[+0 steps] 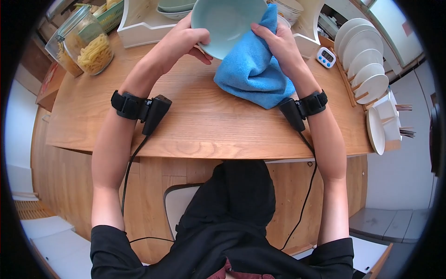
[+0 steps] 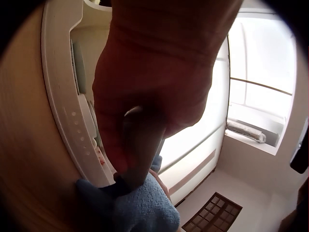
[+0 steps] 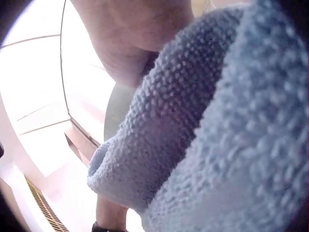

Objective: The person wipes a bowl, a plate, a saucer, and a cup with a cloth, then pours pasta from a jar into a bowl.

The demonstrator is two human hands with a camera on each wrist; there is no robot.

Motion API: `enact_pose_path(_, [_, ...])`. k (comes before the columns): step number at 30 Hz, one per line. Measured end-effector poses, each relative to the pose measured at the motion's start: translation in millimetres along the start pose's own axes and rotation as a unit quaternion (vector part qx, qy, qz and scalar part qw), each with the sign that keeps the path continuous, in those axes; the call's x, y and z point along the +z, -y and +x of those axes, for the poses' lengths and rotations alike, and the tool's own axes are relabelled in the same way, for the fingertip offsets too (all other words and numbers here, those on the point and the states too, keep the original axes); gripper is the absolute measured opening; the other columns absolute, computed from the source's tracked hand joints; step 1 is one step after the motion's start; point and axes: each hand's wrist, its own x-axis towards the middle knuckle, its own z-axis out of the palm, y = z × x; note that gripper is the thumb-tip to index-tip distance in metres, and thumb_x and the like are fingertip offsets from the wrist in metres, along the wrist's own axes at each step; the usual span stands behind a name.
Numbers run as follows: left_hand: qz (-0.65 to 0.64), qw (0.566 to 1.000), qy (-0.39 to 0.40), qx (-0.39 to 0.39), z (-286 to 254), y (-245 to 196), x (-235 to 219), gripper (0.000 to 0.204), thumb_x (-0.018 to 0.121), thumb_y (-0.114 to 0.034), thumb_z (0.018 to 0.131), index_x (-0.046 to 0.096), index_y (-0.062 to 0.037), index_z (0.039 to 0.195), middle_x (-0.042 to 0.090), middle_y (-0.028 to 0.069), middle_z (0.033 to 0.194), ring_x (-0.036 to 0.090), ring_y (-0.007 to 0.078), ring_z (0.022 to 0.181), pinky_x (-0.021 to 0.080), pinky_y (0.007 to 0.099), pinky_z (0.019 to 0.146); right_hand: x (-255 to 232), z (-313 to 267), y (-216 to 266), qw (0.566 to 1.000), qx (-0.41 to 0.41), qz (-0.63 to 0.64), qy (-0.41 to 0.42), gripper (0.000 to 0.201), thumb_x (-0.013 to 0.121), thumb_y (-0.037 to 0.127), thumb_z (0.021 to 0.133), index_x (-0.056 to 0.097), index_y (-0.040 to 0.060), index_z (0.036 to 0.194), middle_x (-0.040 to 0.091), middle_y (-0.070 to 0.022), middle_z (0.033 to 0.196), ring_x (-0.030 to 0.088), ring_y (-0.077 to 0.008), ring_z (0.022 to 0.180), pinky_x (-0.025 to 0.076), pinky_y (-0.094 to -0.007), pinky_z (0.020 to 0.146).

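Note:
A pale green bowl is tilted up above the far side of the table, its inside facing the head camera. My left hand grips its left rim, thumb on the inner side. At the bowl's right edge my right hand pinches a blue towel with the thumb uppermost. The towel hangs down over the lower right of the bowl toward the tabletop. In the left wrist view the left hand curls round the bowl's edge. Towel folds fill much of the right wrist view and hide the right fingertips.
The wooden table carries a white rack with bowls behind my hands. Glass jars of pasta stand at the left. On the right are a small timer, a dish rack with upright white plates, and chopsticks.

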Motion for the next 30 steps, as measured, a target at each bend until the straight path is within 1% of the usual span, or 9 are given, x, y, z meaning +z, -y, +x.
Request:
enact_pose_path(5, [-0.003,0.999,0.007,-0.034,-2.6,-4.0,-6.5,0.043,0.051,-0.014,0.078,0.045,0.0053,0.117,0.054,0.012,0.094,0.062,0.0226,0.079,0.059,0.0364,0.064,-3.9,2.3,-2.3,0.994,-0.041,-0.097,0.035,0.03,0.066,0.024,0.088,0.065,-0.0037,0.1,0.068,-0.0078,0.086,0.061,-0.013,0.077,0.05,-0.0293,0.071])
enact_pose_path(7, [0.02,0.997,0.023,-0.066,-4.0,-4.0,-6.3,0.044,0.051,-0.015,0.074,0.047,0.0042,0.114,0.053,0.0084,0.089,0.058,0.019,0.08,0.055,0.0332,0.068,-4.8,4.4,-3.2,0.98,-0.114,-0.158,0.049,0.029,0.065,0.023,0.088,0.064,-0.0033,0.101,0.068,-0.009,0.084,0.062,-0.0142,0.077,0.05,-0.0303,0.071])
enact_pose_path(11, [0.07,0.994,0.024,-0.084,-7.7,-9.1,-9.3,0.048,0.052,-0.015,0.071,0.048,0.0021,0.115,0.05,0.0048,0.088,0.052,0.015,0.081,0.048,0.0288,0.077,-5.7,0.3,4.8,0.971,-0.133,-0.182,0.074,0.028,0.064,0.021,0.087,0.064,-0.003,0.101,0.068,-0.0097,0.084,0.062,-0.0155,0.078,0.05,-0.0309,0.072])
enact_pose_path(13, [0.118,0.988,0.058,-0.076,-4.1,-5.8,-14.3,0.055,0.049,-0.014,0.068,0.047,0.0101,0.117,0.054,0.0132,0.09,0.063,0.0252,0.077,0.061,0.037,0.058,-5.2,-3.6,9.6,0.966,-0.153,-0.175,0.113,0.026,0.063,0.019,0.087,0.063,-0.0032,0.102,0.067,-0.01,0.085,0.062,-0.0159,0.078,0.05,-0.0313,0.072])
enact_pose_path(14, [0.118,0.988,0.058,-0.076,-2.9,-5.0,-16.3,0.055,0.049,-0.014,0.068,0.047,0.0101,0.117,0.054,0.0132,0.09,0.063,0.0252,0.077,0.061,0.037,0.058,-6.2,-3.6,9.0,0.966,-0.153,-0.175,0.113,0.026,0.063,0.019,0.087,0.063,-0.0032,0.102,0.067,-0.01,0.085,0.062,-0.0159,0.078,0.05,-0.0313,0.072])
enact_pose_path(16, [0.124,0.979,0.1,-0.125,-2.6,-6.6,-18.9,0.061,0.055,-0.02,0.072,0.047,0.0005,0.128,0.053,0.0046,0.097,0.05,0.014,0.085,0.043,0.0266,0.082,-6.9,-3.0,7.1,0.961,-0.145,-0.195,0.129,0.026,0.063,0.017,0.086,0.062,-0.0031,0.102,0.067,-0.0103,0.084,0.061,-0.0158,0.079,0.05,-0.031,0.073])
enact_pose_path(23, [0.089,0.996,0.02,-0.025,-5.2,-4.9,3.7,0.071,0.063,-0.046,0.085,0.043,0.0,0.135,0.056,0.0138,0.118,0.057,0.018,0.099,0.047,0.0297,0.088,-10.7,6.7,-2.7,0.984,-0.113,-0.131,0.041,0.024,0.063,0.015,0.086,0.062,-0.0027,0.102,0.066,-0.0086,0.086,0.06,-0.0145,0.077,0.05,-0.0299,0.071])
enact_pose_path(25, [0.075,0.997,0.018,0.018,-0.6,1.7,2.7,0.074,0.061,-0.05,0.088,0.041,0.0023,0.135,0.055,0.0166,0.119,0.059,0.0203,0.102,0.051,0.0338,0.088,-7.6,5.3,-2.3,0.999,-0.035,-0.022,-0.011,0.024,0.062,0.016,0.088,0.063,-0.0018,0.103,0.066,-0.0076,0.09,0.059,-0.0134,0.078,0.05,-0.0301,0.07])
enact_pose_path(30, [0.037,0.999,0.006,-0.028,1.9,6.1,-0.8,0.065,0.058,-0.035,0.089,0.037,0.0054,0.135,0.054,0.0181,0.117,0.061,0.0239,0.101,0.058,0.0343,0.077,-0.3,-2.8,5.4,1.0,0.011,0.026,0.002,0.027,0.063,0.021,0.091,0.062,0.0005,0.107,0.064,-0.0058,0.096,0.059,-0.0113,0.081,0.049,-0.027,0.071])
